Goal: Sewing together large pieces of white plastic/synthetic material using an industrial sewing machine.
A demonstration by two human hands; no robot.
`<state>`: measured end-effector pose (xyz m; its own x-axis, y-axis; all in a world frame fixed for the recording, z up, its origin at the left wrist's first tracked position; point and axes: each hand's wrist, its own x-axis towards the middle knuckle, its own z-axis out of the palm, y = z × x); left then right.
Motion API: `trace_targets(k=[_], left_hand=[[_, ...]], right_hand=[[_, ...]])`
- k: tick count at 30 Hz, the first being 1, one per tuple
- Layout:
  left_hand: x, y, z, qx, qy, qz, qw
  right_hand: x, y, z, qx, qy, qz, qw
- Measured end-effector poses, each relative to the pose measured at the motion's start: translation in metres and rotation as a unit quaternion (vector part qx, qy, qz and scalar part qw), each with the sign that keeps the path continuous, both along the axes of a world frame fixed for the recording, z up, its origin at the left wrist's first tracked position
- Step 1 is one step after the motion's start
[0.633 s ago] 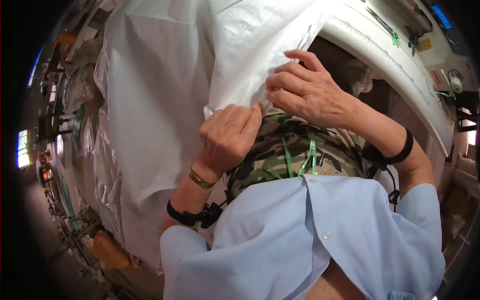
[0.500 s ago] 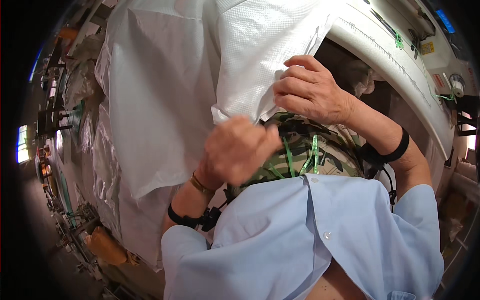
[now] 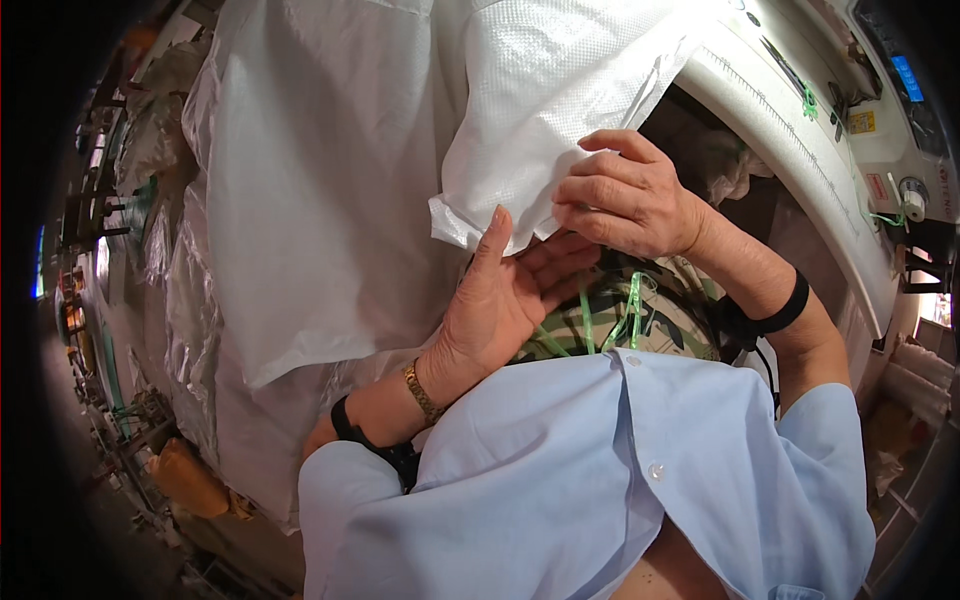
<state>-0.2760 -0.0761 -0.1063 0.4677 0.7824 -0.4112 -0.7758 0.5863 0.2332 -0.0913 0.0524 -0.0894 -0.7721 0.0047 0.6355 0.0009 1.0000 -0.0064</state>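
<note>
A white woven plastic sheet (image 3: 540, 100), perhaps part of a sack, hangs down in front of me with its lower edge slightly crumpled. My right hand (image 3: 630, 195) is closed at this edge, its fingers curled and pinching the material. Below and to the left, my left hand (image 3: 500, 300) is turned palm up with fingers stretched out. Its thumb points up across the sheet's lower corner, and its fingertips pass close beneath my right hand. Whether they touch the sheet underneath is hidden. Green plastic strips (image 3: 634, 305) hang over the camouflage cloth (image 3: 660, 300) at my waist.
Another large white sheet (image 3: 320, 200) drapes down on the left. At the right curves a white worktop (image 3: 780, 140) with ruler marks, bearing a machine with a round knob (image 3: 912, 197). Crumpled clear plastic (image 3: 190, 300) lies along the left side.
My left hand has stopped its blurred motion, turned palm up and spread its fingers below the sheet's edge. My right hand keeps its pinch, slightly lower in the view.
</note>
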Motion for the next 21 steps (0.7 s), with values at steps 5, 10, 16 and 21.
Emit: trace_targets(k=[5,10,16,21], left_hand=[[0.008,0.006,-0.007,0.013,0.091,0.026,0.995],[0.006,0.006,0.001,0.01,0.124,0.056,0.991],[0.004,0.005,0.0,0.025,0.113,0.065,0.991],[0.006,0.002,-0.004,0.027,0.15,0.088,0.984]], right_hand=[[0.003,-0.005,-0.006,-0.003,-0.008,0.003,1.0],[0.004,-0.008,-0.006,0.006,0.0,-0.021,1.0],[0.0,-0.009,-0.002,0.012,-0.003,-0.023,1.0],[-0.001,-0.011,0.002,0.011,-0.019,-0.032,0.999]])
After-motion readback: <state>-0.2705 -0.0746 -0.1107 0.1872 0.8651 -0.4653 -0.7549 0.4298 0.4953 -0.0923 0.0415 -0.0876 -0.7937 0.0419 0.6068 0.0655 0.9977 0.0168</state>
